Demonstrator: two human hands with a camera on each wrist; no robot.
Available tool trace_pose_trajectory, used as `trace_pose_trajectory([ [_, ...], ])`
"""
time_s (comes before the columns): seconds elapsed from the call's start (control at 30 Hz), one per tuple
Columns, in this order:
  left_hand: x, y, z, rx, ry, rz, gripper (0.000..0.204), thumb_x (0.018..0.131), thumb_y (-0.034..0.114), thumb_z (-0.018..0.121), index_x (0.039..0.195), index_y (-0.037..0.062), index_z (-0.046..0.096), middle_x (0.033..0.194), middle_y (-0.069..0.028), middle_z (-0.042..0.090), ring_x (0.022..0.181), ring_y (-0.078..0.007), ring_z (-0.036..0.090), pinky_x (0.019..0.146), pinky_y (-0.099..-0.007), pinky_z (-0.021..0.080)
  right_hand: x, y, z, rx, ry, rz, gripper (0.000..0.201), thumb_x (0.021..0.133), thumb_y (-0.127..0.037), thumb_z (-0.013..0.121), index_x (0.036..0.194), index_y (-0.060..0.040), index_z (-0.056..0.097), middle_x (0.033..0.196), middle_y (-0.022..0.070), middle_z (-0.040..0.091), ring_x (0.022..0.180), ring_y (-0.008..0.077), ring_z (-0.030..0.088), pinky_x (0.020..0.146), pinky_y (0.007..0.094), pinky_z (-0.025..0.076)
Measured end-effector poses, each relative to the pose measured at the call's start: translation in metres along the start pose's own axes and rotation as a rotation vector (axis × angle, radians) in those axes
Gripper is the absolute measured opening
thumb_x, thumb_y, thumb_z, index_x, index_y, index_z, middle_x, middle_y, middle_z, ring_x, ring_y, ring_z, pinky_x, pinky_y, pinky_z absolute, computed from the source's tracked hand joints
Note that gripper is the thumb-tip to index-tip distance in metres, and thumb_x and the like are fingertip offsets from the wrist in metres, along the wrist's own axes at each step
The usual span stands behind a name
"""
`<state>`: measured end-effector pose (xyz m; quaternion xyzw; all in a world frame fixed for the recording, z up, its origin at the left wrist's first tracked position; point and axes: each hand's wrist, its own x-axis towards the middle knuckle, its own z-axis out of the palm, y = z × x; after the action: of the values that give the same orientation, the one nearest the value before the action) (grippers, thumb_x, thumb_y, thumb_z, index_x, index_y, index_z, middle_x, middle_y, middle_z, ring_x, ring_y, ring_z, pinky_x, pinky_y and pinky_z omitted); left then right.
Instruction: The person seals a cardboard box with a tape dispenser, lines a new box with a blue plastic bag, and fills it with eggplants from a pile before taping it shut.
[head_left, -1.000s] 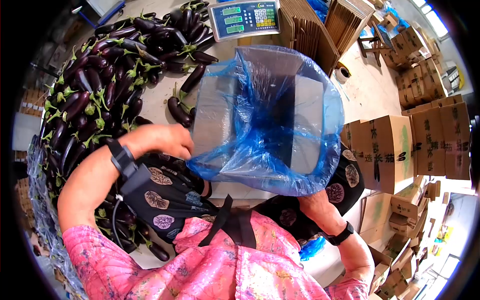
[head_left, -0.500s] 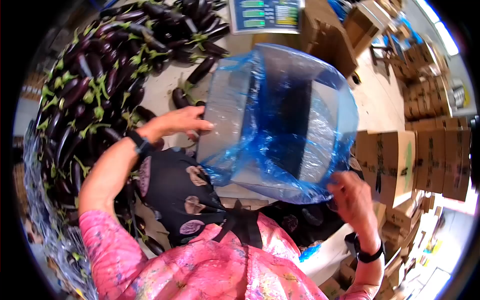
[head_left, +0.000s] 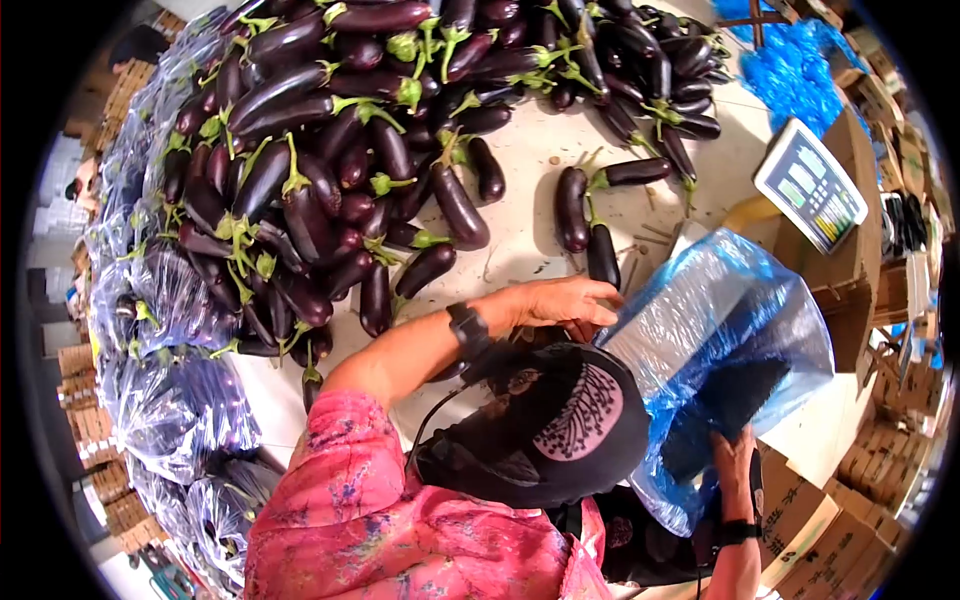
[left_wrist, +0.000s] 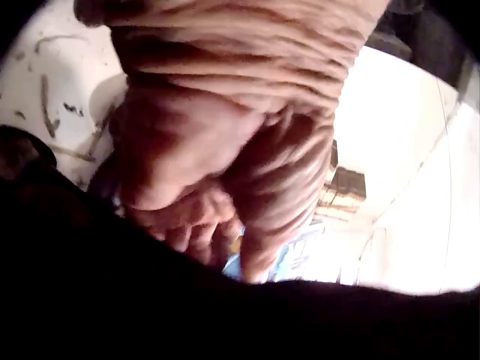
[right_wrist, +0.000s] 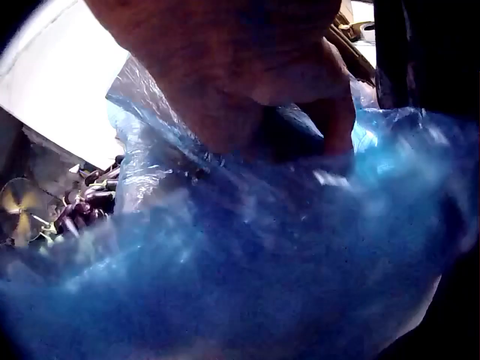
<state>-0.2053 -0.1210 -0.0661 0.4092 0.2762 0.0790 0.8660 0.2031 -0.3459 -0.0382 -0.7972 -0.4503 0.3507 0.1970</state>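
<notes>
A box lined with a blue plastic bag (head_left: 672, 335) tilts beside the person's lap, its dark interior facing up in the head view. My left hand (head_left: 565, 303) hangs at the bag's upper left edge with loosely bent fingers and nothing in them. Just above that hand, an eggplant (head_left: 603, 255) lies on the floor, close to two others. My right hand (head_left: 735, 450) reaches over the near rim into the opening. In the right wrist view blue plastic (right_wrist: 247, 247) covers its fingertips, so I cannot tell whether they pinch the film.
A large heap of eggplants (head_left: 330, 180) spreads across the left and back, bordered by clear plastic film (head_left: 170, 390). A digital scale (head_left: 812, 185) stands beyond the box at the right. Brown cartons (head_left: 800, 530) lie at lower right, and crumpled blue plastic (head_left: 790, 70) sits at the back.
The head view has swung left toward the heap. My right hand came off the rim and is now inside the opening. My left hand stays near the box's left side.
</notes>
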Motion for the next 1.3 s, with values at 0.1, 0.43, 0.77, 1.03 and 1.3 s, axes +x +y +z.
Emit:
trace_pose_trajectory([
  [0.1, -0.046, -0.049, -0.021, -0.005, 0.256, 0.142, 0.046, 0.099, 0.028, 0.06, 0.133, 0.0003, 0.049, 0.099, -0.0096, 0.066, 0.087, -0.0161, 0.066, 0.075, -0.0286, 0.056, -0.011, 0.017, 0.004, 0.092, -0.027, 0.069, 0.044, 0.078, -0.008, 0.066, 0.121, 0.0021, 0.058, 0.104, 0.017, 0.07, 0.093, 0.0255, 0.069, 0.081, 0.0347, 0.053],
  [0.43, -0.122, -0.125, -0.159, 0.459, 1.355, 0.248, 0.049, 0.085, 0.026, 0.072, 0.125, 0.0012, 0.057, 0.101, -0.0179, 0.071, 0.094, -0.0304, 0.069, 0.085, -0.0393, 0.053, -0.03, -0.068, -0.039, -0.881, -0.22, -0.005, 0.033, 0.08, -0.021, 0.076, 0.104, -0.0004, 0.068, 0.074, 0.0161, 0.07, 0.065, 0.0262, 0.068, 0.056, 0.0371, 0.053],
  [0.77, -0.041, -0.085, -0.246, 0.212, 1.462, 0.004, 0.099, 0.075, 0.039, 0.082, 0.144, -0.0094, 0.03, 0.138, -0.0272, 0.05, 0.126, -0.035, 0.053, 0.105, -0.0386, 0.044, -0.023, -0.2, -0.018, -0.377, -0.35, 0.005, 0.062, 0.069, -0.015, 0.082, 0.125, -0.0027, 0.06, 0.113, 0.0217, 0.067, 0.094, 0.0324, 0.069, 0.081, 0.0388, 0.055],
  [1.03, -0.062, -0.071, -0.169, -0.597, 0.899, 0.328, 0.043, 0.092, 0.037, 0.068, 0.119, 0.0044, 0.059, 0.107, -0.0075, 0.067, 0.099, -0.021, 0.064, 0.091, -0.039, 0.053, 0.057, -0.036, 0.144, -0.486, -0.632, -0.673, 0.053, 0.078, -0.015, 0.074, 0.129, -0.0071, 0.06, 0.13, 0.0202, 0.062, 0.115, 0.038, 0.061, 0.096, 0.042, 0.051],
  [1.3, -0.064, -0.025, -0.085, -0.578, 0.379, 0.504, 0.071, 0.096, 0.054, 0.057, 0.14, -0.0001, 0.042, 0.116, -0.0175, 0.063, 0.104, -0.0262, 0.066, 0.087, -0.0378, 0.057, 0.056, -0.036, 0.144, -0.605, -0.618, -0.533, 0.05, 0.08, -0.019, 0.07, 0.128, -0.0064, 0.06, 0.125, 0.0209, 0.063, 0.108, 0.0399, 0.064, 0.089, 0.0439, 0.055],
])
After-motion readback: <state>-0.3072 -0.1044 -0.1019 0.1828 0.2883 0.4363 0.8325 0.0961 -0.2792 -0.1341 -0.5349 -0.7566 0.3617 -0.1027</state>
